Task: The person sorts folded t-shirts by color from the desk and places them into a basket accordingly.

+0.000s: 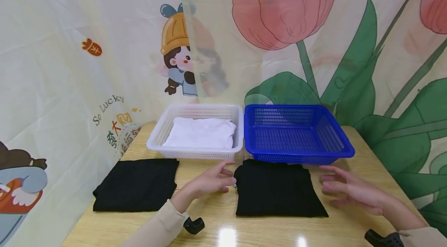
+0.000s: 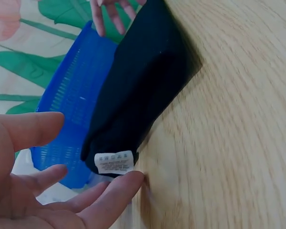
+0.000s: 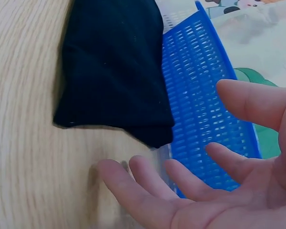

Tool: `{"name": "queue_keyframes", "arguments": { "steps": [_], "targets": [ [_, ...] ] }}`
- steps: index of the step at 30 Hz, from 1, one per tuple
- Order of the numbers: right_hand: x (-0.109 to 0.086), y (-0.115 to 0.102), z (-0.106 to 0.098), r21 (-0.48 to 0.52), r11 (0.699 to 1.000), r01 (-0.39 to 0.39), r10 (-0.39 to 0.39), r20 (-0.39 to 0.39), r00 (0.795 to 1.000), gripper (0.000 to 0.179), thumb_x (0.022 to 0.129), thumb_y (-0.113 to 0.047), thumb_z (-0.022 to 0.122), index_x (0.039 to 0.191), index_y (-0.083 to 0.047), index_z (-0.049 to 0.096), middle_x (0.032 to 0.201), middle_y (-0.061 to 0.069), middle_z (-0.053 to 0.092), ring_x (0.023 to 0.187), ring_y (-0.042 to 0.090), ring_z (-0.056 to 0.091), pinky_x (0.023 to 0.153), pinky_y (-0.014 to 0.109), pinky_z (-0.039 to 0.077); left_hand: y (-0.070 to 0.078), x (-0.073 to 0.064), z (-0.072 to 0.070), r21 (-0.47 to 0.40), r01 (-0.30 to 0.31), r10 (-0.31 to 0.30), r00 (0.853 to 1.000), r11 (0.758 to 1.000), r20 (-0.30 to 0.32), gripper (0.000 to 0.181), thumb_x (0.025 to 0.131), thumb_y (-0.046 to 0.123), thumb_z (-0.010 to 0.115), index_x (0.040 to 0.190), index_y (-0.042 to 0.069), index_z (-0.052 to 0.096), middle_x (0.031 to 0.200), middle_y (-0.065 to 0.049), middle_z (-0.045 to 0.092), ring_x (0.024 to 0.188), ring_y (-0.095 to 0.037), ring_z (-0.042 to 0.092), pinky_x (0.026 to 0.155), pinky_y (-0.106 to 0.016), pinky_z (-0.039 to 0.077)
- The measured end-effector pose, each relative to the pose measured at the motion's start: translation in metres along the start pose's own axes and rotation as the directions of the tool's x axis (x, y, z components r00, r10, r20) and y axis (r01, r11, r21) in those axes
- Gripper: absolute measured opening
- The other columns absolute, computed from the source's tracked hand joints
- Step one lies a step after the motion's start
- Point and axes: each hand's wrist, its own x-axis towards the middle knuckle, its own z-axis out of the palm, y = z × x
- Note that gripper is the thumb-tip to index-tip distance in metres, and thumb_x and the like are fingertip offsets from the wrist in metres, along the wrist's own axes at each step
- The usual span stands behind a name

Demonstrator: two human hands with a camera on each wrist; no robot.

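Observation:
A folded black garment [image 1: 279, 190] lies on the wooden table between my two hands. Close by its left edge is my left hand [image 1: 213, 179], fingers loosely spread and holding nothing. In the left wrist view a fingertip is right beside a white care label [image 2: 114, 163] on that edge; whether they touch I cannot tell. My right hand [image 1: 359, 190] hovers off the garment's right side, its fingers apart and relaxed, with a gap of table visible in the right wrist view. Directly behind the garment stands a blue plastic basket [image 1: 284, 138] with nothing in it.
A white basket [image 1: 195, 154] touches the blue one on its left and holds a folded white cloth [image 1: 200, 132]. Another folded black garment [image 1: 136, 185] lies at the table's left. Behind the table [image 1: 209, 216] hangs a printed curtain [image 1: 132, 25].

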Motion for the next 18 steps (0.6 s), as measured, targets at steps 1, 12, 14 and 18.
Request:
{"name": "queue_keyframes", "arguments": {
  "steps": [1,12,14,18],
  "targets": [
    [0.000,0.002,0.000,0.007,1.000,-0.004,0.004,0.005,1.000,0.070,0.114,-0.020,0.048,0.165,0.003,0.005,0.162,0.046,0.009,0.136,0.042,0.054,0.102,0.066,0.052,0.000,0.001,0.001,-0.005,0.002,-0.002,1.000,1.000,0.003,0.071,0.103,0.018,0.071,0.164,0.010,0.034,0.152,-0.029,0.046,0.124,-0.032,0.063,0.099,-0.048,0.059],
    [0.009,0.011,0.003,0.076,0.996,-0.040,0.036,0.059,0.998,0.072,0.117,-0.023,0.041,0.165,0.004,-0.004,0.166,0.043,0.009,0.140,0.045,0.052,0.106,0.064,0.051,0.003,0.008,0.014,-0.014,0.020,-0.020,0.999,1.000,0.044,0.070,0.101,0.017,0.074,0.162,0.014,0.039,0.151,-0.028,0.044,0.121,-0.031,0.065,0.099,-0.047,0.059],
    [0.011,0.012,0.006,0.085,0.996,-0.042,0.036,0.066,0.997,0.072,0.117,-0.024,0.041,0.165,0.004,-0.005,0.167,0.042,0.011,0.140,0.045,0.052,0.106,0.063,0.051,0.002,0.011,0.016,-0.016,0.019,-0.018,0.999,1.000,0.048,0.070,0.101,0.017,0.074,0.162,0.014,0.039,0.149,-0.027,0.044,0.120,-0.031,0.065,0.098,-0.047,0.059],
    [0.019,0.011,0.013,0.118,0.992,-0.042,0.031,0.091,0.995,0.073,0.117,-0.024,0.041,0.166,0.003,-0.005,0.168,0.040,0.016,0.141,0.042,0.052,0.108,0.062,0.050,0.001,0.016,0.021,-0.012,0.013,-0.012,0.999,1.000,0.052,0.069,0.101,0.016,0.074,0.161,0.014,0.040,0.147,-0.025,0.048,0.121,-0.030,0.064,0.100,-0.048,0.058]
  ]
}}
